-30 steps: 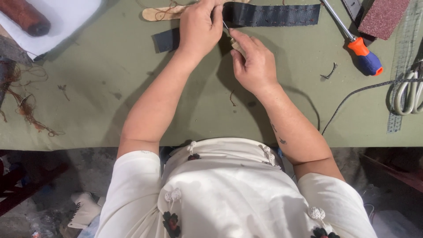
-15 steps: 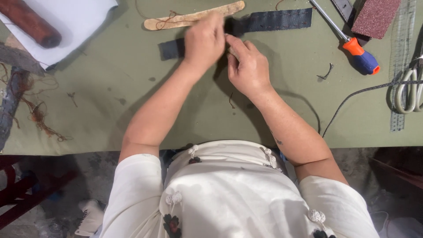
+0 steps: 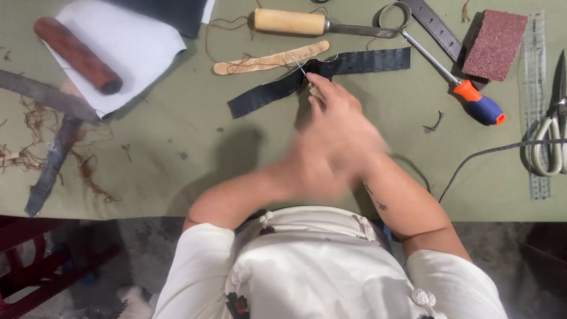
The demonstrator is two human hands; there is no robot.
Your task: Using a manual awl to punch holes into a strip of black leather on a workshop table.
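Head view looks down on a workbench covered in dull olive-green cloth (image 3: 177, 165), its near edge dropping to a dark, gritty floor where a red wooden frame (image 3: 35, 260) shows at the left.

A long black leather strap (image 3: 354, 62), matte and stitched along its ragged edges, lies flat near the middle of the bench. The right hand (image 3: 336, 112) rests at the strap's near edge, fingers curled around a thin metal needle (image 3: 298, 64) that slants up across the leather. The left hand (image 3: 307, 171) is a blur just nearer the body than the strap; whether it holds anything cannot be told.

Just beyond the strap lies a pale flat wooden stick (image 3: 271, 59) wrapped with brown thread, and past that a wooden-handled awl (image 3: 307, 22). Right of the strap are a screwdriver with an orange and blue handle (image 3: 466, 97), a coarse reddish sanding block (image 3: 495, 44), a clear ruler (image 3: 536, 106) and pale-handled scissors (image 3: 552, 136). Well left of the strap, a brown cylinder (image 3: 77, 54) sits on white paper (image 3: 136, 53).
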